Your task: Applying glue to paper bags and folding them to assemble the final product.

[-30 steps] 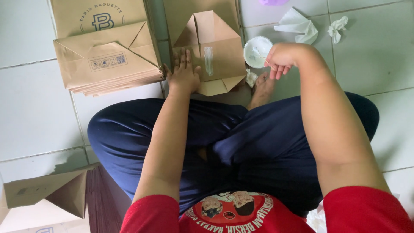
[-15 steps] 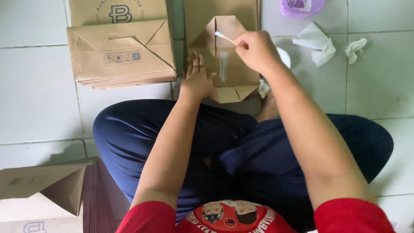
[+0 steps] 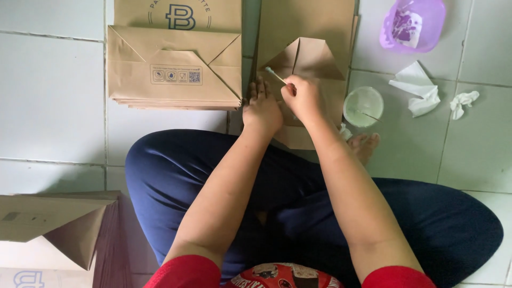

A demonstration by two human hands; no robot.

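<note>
Swab (image 3: pixel 276 75) in right hand (image 3: pixel 302 97); cup (image 3: pixel 363 106) w/ glue.

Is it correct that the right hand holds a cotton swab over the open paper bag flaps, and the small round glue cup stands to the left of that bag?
Not quite: the head view shows the glue cup right of the paper bag, not left. The right hand does hold the cotton swab.
</note>
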